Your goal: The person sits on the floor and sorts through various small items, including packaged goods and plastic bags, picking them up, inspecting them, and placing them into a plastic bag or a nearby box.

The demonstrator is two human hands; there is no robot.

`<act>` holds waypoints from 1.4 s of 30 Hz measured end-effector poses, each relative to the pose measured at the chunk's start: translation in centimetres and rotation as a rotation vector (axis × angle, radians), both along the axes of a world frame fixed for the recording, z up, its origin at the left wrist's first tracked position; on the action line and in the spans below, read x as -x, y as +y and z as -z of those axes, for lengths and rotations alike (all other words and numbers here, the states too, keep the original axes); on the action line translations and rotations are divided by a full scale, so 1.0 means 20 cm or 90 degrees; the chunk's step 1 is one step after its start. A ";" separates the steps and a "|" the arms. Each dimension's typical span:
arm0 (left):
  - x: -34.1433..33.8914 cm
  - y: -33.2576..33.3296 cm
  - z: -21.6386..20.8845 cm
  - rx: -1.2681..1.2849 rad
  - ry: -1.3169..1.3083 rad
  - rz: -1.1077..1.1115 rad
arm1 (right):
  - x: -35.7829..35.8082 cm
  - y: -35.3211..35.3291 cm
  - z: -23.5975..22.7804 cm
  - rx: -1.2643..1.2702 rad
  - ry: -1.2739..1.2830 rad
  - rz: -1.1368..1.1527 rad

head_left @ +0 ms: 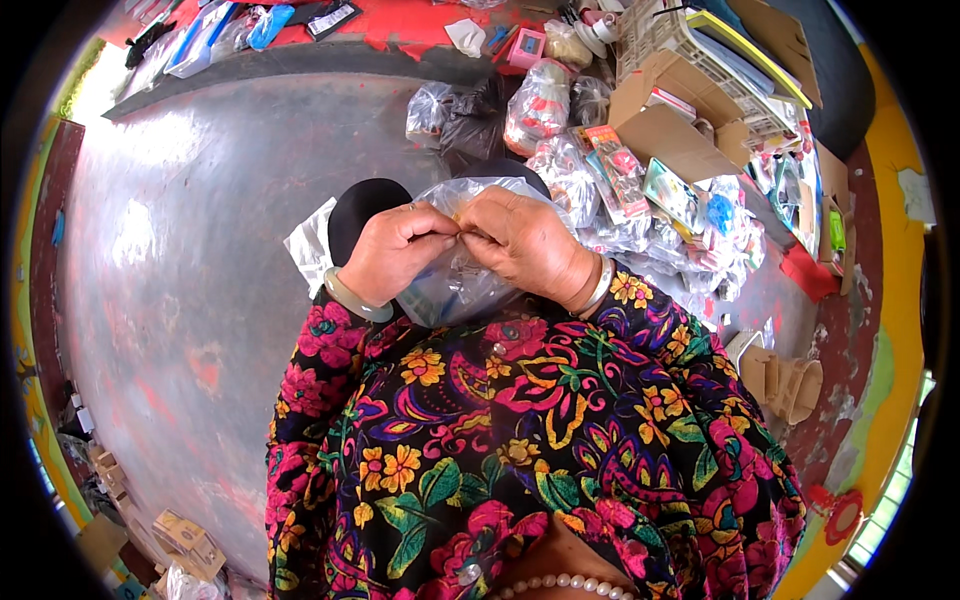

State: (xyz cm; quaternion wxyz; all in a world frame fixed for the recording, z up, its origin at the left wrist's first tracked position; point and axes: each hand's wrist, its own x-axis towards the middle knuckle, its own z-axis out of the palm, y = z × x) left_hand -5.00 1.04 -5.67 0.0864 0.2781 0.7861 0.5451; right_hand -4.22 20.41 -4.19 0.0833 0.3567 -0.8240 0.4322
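A clear plastic bag lies on my lap, with something green and blue showing faintly through its lower left side. My left hand pinches the top of the bag, thumb and forefinger pressed together. Right against it, my right hand grips the same spot with its fingers curled in. The two sets of fingertips meet over the bag and hide the exact piece of plastic between them. Each wrist wears a pale bangle.
To the right are heaped clear bags of small goods, flat packages and an open cardboard box. A black bag stands ahead. White plastic lies by my left knee. More boxes sit at lower left.
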 end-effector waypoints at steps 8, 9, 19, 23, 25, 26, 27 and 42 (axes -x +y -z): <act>-0.02 0.03 -0.01 -0.003 0.080 -0.058 | 0.00 0.02 -0.02 -0.048 0.021 -0.001; -0.03 0.03 -0.02 0.004 0.072 -0.057 | -0.01 0.02 -0.01 -0.056 0.025 -0.006; -0.06 0.04 -0.06 0.036 0.037 -0.100 | 0.04 0.11 -0.11 -0.064 -0.169 -0.073; 0.00 -0.06 0.01 -0.027 0.044 -0.218 | 0.08 0.24 -0.12 0.052 -0.277 0.209; 0.04 -0.05 0.05 -0.123 -0.012 -0.238 | 0.12 0.33 0.00 0.115 -0.316 0.240; 0.04 -0.06 0.06 -0.171 -0.039 -0.251 | 0.11 0.36 0.08 0.120 -0.358 0.236; 0.05 -0.06 0.05 -0.158 -0.096 -0.226 | 0.10 0.39 0.15 0.124 -0.401 0.232; -0.04 0.00 0.00 0.175 0.232 -0.038 | -0.01 0.39 0.22 0.291 -0.817 0.102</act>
